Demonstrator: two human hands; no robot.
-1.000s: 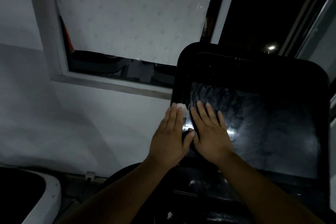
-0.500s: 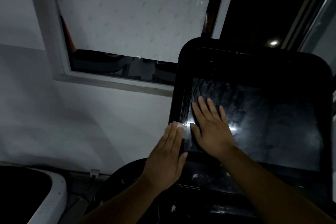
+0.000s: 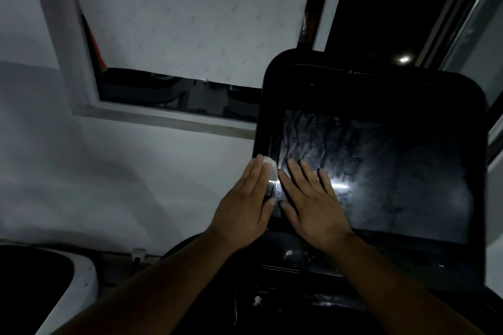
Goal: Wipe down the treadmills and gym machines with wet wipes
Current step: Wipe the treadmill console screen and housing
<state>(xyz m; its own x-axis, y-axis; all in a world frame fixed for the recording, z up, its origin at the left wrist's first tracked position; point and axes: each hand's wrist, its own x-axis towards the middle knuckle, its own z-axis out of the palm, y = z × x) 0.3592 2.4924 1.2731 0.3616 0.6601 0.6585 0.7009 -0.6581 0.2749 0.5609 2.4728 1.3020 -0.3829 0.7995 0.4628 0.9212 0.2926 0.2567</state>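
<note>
A black treadmill console (image 3: 381, 84) fills the right half of the view, its dark screen (image 3: 394, 171) streaked with wet smears. My left hand (image 3: 245, 207) lies flat with straight fingers on the console's left frame, pressing a white wet wipe (image 3: 270, 168) that shows past the fingertips. My right hand (image 3: 313, 198) lies flat with spread fingers on the lower left part of the screen, right beside the left hand.
A white wall (image 3: 109, 185) and a window (image 3: 190, 22) covered by pale paper stand behind the console. A white-edged machine part (image 3: 81, 280) sits at the lower left. White specks lie on the black panel (image 3: 294, 255) below the screen.
My left hand with the wipe slid down the console's left frame and has come back up level with the right hand. My right hand stayed flat on the screen.
</note>
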